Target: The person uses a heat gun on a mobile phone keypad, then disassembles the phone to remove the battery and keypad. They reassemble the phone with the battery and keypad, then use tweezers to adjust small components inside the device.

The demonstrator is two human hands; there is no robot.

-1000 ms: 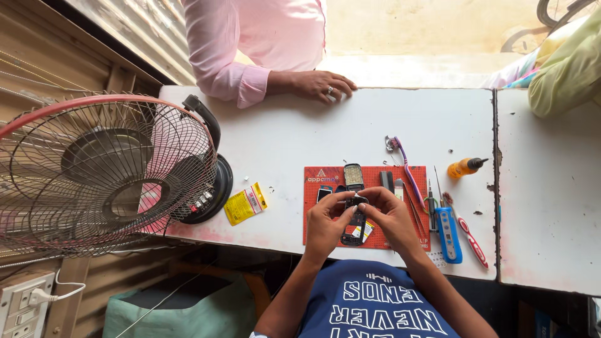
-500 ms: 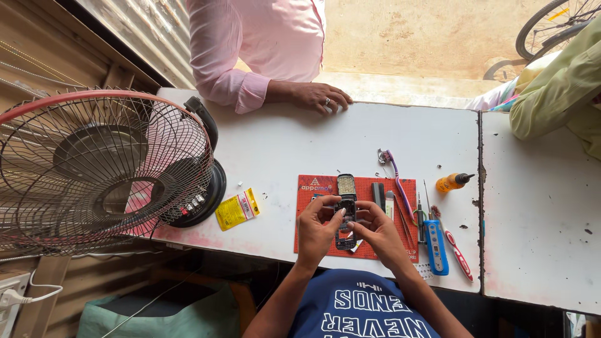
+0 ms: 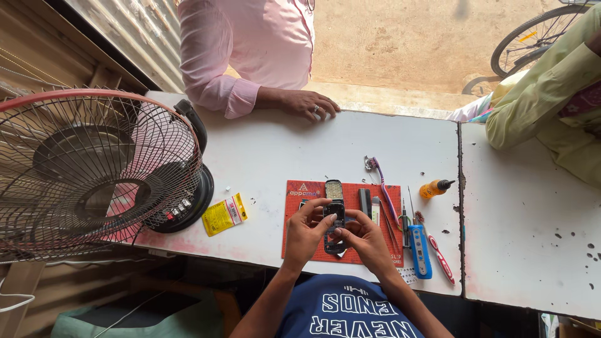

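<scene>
Fingers [image 3: 320, 211] of the left hand [image 3: 305, 233] pinch the left edge of a small dark phone [image 3: 334, 220], which sits upright between both hands over the red mat [image 3: 300, 195] on the white bench [image 3: 282, 156]. Right hand [image 3: 366, 241] fingers clasp its right edge and lower end. Further right lie a purple toothbrush [image 3: 380, 181], a blue screwdriver [image 3: 420, 250] and an orange bottle [image 3: 433, 188].

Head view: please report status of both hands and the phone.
Left hand and right hand both grip small dark phone over red mat. Tools lie right of mat. Nothing in the way.
</scene>
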